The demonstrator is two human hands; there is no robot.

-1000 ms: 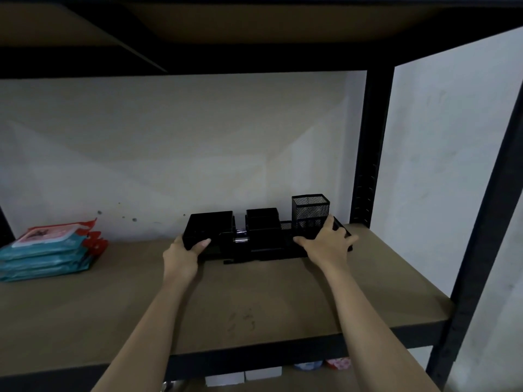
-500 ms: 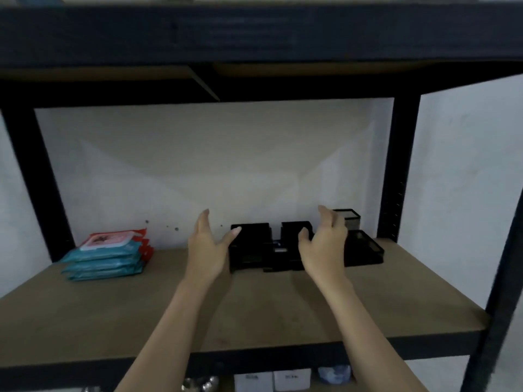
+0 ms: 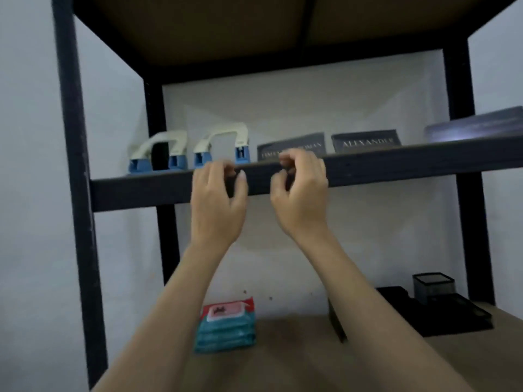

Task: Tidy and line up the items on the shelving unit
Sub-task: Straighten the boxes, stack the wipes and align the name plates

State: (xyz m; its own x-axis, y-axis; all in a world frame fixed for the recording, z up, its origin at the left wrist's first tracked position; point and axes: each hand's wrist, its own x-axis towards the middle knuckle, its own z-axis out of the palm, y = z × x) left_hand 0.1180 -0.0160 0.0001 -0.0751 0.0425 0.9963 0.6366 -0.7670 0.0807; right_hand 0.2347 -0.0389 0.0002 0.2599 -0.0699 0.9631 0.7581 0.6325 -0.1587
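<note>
Raised side by side before the upper shelf's front beam (image 3: pixel 141 190): left hand (image 3: pixel 218 202) and right hand (image 3: pixel 301 199), fingers curled in, gripping nothing. Just behind, white-and-blue handled tools (image 3: pixel 223 148) leftward, dark books (image 3: pixel 366 141) rightward. Below, wipe packs (image 3: pixel 226 329) and black mesh organiser (image 3: pixel 450 312).
</note>
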